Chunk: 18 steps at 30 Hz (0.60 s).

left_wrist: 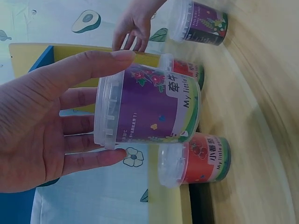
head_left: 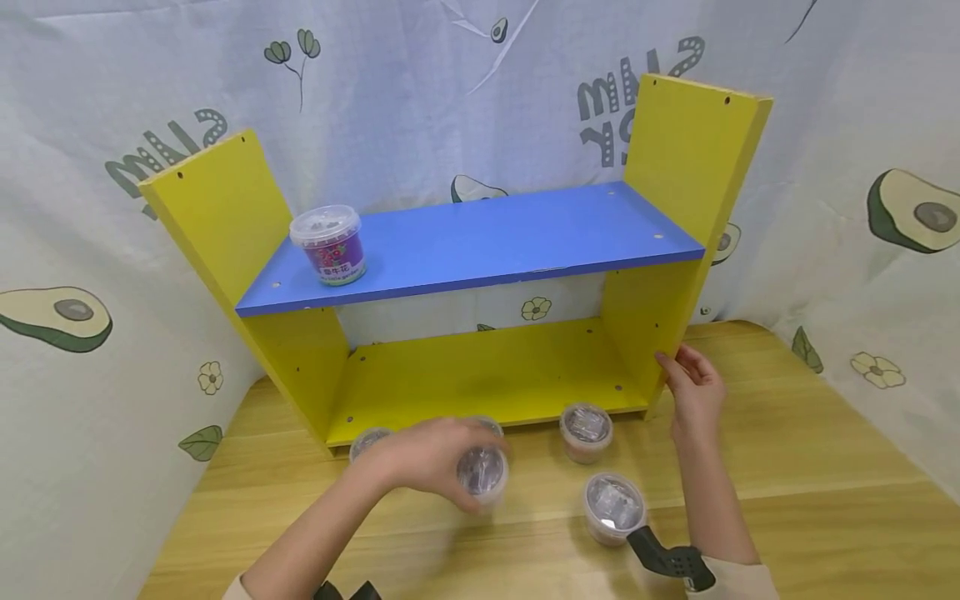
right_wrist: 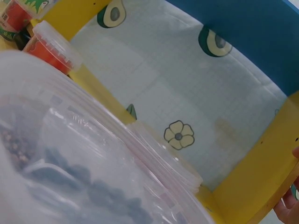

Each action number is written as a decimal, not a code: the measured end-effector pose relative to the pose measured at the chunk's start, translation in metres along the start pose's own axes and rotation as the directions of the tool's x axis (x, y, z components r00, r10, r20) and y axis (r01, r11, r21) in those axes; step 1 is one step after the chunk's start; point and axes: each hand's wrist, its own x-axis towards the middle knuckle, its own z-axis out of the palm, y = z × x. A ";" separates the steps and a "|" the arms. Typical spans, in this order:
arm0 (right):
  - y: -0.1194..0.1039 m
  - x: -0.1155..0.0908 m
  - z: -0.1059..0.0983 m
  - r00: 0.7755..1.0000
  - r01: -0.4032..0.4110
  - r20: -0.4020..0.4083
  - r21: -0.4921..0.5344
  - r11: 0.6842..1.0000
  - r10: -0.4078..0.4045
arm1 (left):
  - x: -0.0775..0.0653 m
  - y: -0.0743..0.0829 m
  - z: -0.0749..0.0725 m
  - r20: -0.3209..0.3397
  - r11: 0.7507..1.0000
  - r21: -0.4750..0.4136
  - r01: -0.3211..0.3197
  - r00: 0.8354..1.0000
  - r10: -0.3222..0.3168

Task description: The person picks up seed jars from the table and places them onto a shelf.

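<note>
Our L hand (head_left: 427, 454) clamps its grip round a purple-lbl tub (left_wrist: 154, 107) above the tabletop (head_left: 802, 492), just off the front edge of the yellow shelf (head_left: 472, 379), w/ our R hand (head_left: 697, 387) pinching the R side panel (head_left: 686, 162) in its grip. We count four more tubs (head_left: 587, 433) on the tabletop; a second purple tub (head_left: 335, 254) sits nr the blue shelf (head_left: 495, 237)'s front L corner.

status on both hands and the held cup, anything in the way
Left hand gripping purple-labelled cup. Right hand touching yellow side panel. Red-labelled cups close before lower yellow board, possibly in the way.
</note>
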 end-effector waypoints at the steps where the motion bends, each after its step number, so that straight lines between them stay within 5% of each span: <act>1: 0.000 0.000 0.000 1.000 -0.003 -0.002 0.005 1.000 0.003 | 0.000 0.000 -0.001 -0.001 1.000 -0.001 0.000 1.000 0.000; 18: -0.002 0.000 -0.001 1.000 0.003 -0.004 0.014 1.000 -0.003 | 0.000 0.001 -0.022 -0.010 0.998 0.026 0.054 0.998 -0.054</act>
